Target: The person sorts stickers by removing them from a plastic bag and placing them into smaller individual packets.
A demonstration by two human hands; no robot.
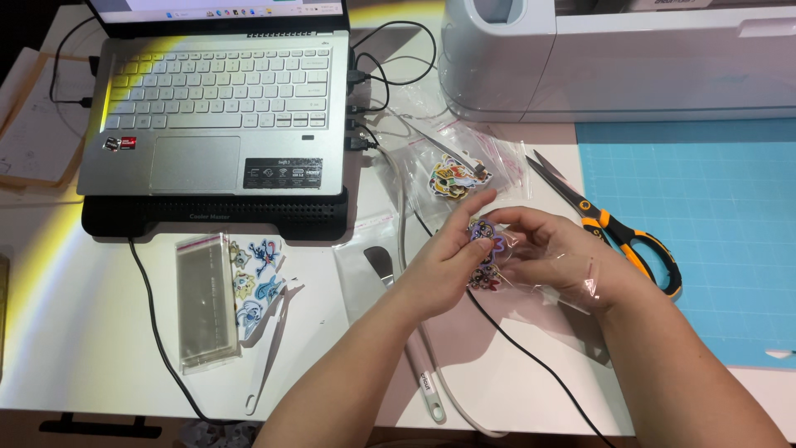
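Just colourful stickers in clear bag

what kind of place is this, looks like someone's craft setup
Probably a home or small-shop craft desk for making stickers. A white cutting machine sits behind a blue gridded cutting mat, orange-handled scissors lie beside it, and both hands hold colourful die-cut stickers in a clear bag.

You are holding a small clear plastic bag of colourful stickers between both hands. A second clear bag of stickers is lying just behind it. A stack of empty clear sleeves is resting left of centre. The laptop screen is glowing white at the top edge, with a black rectangular label and a small red sticker sitting on the palm rest.
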